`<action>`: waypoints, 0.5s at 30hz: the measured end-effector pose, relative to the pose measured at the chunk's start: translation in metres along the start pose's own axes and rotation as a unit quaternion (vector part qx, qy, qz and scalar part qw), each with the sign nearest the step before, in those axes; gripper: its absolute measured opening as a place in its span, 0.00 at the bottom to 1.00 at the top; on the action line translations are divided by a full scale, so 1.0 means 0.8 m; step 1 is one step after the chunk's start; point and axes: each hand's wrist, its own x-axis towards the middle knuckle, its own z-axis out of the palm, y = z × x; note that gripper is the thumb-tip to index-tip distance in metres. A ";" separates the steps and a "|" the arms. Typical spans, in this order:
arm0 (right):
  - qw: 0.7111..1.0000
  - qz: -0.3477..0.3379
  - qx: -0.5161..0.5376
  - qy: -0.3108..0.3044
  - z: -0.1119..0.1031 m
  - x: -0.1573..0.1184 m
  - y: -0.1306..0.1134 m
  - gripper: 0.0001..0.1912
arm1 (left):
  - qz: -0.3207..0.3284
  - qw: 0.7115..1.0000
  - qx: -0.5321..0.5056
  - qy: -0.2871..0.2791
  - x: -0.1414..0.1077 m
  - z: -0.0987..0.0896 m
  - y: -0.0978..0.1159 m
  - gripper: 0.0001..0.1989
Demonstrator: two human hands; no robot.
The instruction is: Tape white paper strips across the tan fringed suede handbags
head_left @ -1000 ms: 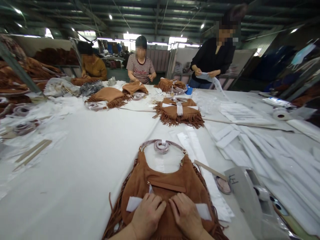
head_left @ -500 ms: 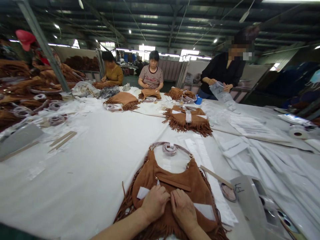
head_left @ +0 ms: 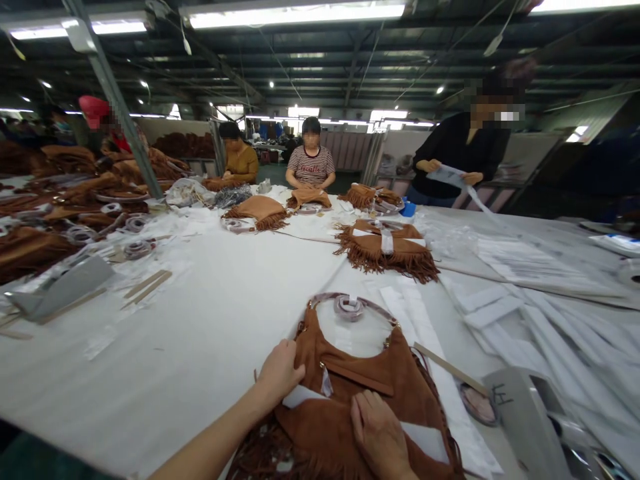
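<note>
A brown suede handbag (head_left: 320,427) with fringed sides lies flat on the white table in front of me. A white paper strip (head_left: 424,440) shows at both sides of its front, partly covered by suede. Its zip pull (head_left: 326,381) is wrapped in plastic. My left hand (head_left: 280,373) is closed on the bag's left edge, above the strip's left end. On the middle of the front panel rests my right hand (head_left: 379,427), fingers curled and pressed together on the suede. Inside the wrapped handle's loop sits a coiled strap (head_left: 349,307).
Another fringed bag (head_left: 387,247) with a paper band lies ahead. A grey tape dispenser (head_left: 535,420) and white strips (head_left: 505,313) are at right. Bags pile up at far left beside a metal post (head_left: 117,100). Several people work around the table; one handles plastic film (head_left: 447,175).
My left hand has moved from the bag's middle up and left to its edge. My right hand stays on the front panel. The view has shifted slightly.
</note>
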 end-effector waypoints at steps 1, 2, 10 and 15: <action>1.000 -0.001 -0.002 0.001 0.000 0.000 0.000 0.14 | 0.000 1.000 0.009 -0.007 0.002 0.004 0.004 0.11; 1.000 -0.002 -0.003 0.001 0.000 0.000 0.000 0.14 | -0.002 1.000 0.016 -0.013 0.005 0.007 0.005 0.14; 1.000 -0.006 -0.001 -0.010 0.002 0.001 0.004 0.14 | 0.072 0.993 -0.039 -0.085 0.023 -0.007 -0.057 0.08; 1.000 -0.003 -0.002 -0.021 0.001 0.003 0.003 0.14 | 0.115 0.986 -0.071 -0.098 0.026 -0.026 -0.068 0.05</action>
